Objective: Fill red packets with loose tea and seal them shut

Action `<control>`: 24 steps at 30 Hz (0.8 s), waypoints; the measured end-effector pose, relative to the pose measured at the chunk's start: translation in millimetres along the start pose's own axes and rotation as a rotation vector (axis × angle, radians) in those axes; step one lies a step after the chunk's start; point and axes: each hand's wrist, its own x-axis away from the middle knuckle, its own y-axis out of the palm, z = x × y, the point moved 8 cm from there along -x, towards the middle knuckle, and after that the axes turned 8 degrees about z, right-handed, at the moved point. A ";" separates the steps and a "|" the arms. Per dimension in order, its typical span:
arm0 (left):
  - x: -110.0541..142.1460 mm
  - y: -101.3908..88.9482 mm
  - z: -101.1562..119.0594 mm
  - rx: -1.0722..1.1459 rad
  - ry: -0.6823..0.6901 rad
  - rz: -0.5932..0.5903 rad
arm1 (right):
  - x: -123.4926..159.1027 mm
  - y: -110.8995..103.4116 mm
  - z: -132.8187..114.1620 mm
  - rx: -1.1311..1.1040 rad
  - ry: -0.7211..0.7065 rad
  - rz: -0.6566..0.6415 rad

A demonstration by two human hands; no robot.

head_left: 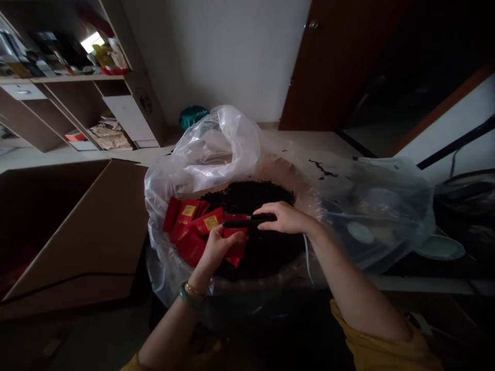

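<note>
My right hand is closed round the end of a black clamp-like bag sealer, whose long arms point left. My left hand pinches a small red packet with its thumb on the front. The packet's upper edge meets the sealer; whether it lies between the jaws I cannot tell. Left of that hand lies a heap of red packets, some with a gold square label. Beneath both hands is a mound of dark loose leaves in a wide round basket lined with clear plastic.
An open cardboard box stands at the left. A white cord hangs below my right wrist. Right of the basket, clear plastic covers pale round items. Behind are a shelf unit, a green bag and a brown door.
</note>
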 end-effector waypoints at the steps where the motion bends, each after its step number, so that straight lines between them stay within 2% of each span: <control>1: -0.1 -0.3 -0.9 -0.005 -0.009 0.001 | -0.5 -0.4 -0.9 -0.011 -0.003 0.013; 6: 1.3 1.1 -4.4 0.000 -0.054 -0.005 | -3.4 -0.1 -4.6 -0.045 -0.037 0.074; 13: 1.2 1.6 -2.0 -0.014 -0.034 0.005 | -3.3 -1.0 -0.6 -0.044 -0.022 0.056; 24: 0.6 1.8 -1.8 0.000 -0.027 -0.005 | -3.7 -3.0 -5.3 -0.061 -0.029 0.103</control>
